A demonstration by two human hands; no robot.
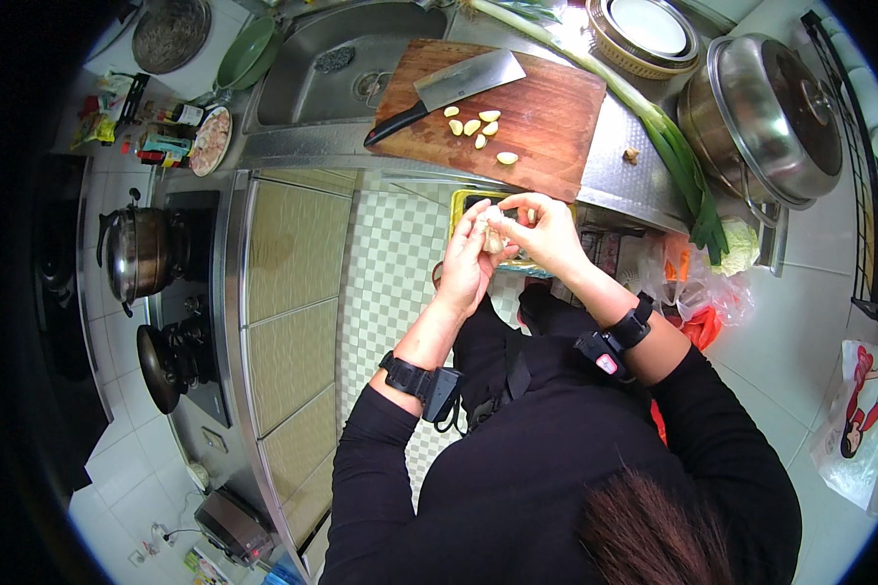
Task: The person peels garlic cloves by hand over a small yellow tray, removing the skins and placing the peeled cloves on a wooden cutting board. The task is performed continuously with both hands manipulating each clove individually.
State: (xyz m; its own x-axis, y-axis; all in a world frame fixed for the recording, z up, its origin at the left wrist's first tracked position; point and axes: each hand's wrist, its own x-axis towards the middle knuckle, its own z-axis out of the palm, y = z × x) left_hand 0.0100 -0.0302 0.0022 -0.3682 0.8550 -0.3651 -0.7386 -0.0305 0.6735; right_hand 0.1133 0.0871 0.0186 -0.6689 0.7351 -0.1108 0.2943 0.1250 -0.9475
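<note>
A part of a garlic bulb (493,240) with whitish skin is held up by my left hand (464,267), off the board's front edge. My right hand (545,234) pinches at the same garlic with thumb and forefinger. Behind them a wooden cutting board (549,110) lies on the counter, its left part overlapping the sink. Several peeled garlic cloves (472,127) are scattered on it. Across its back left rests a cleaver (472,80) with a black handle. Below my hands stands a yellow-rimmed bin (456,212), partly hidden.
A steel sink (293,95) lies left of the board. To the right are a long leek (651,124), a large lidded steel pot (739,117) and stacked baskets and bowls (644,36). A plate of pale meat (212,139) sits near the stove (197,292). Plastic bags (695,285) hang at lower right.
</note>
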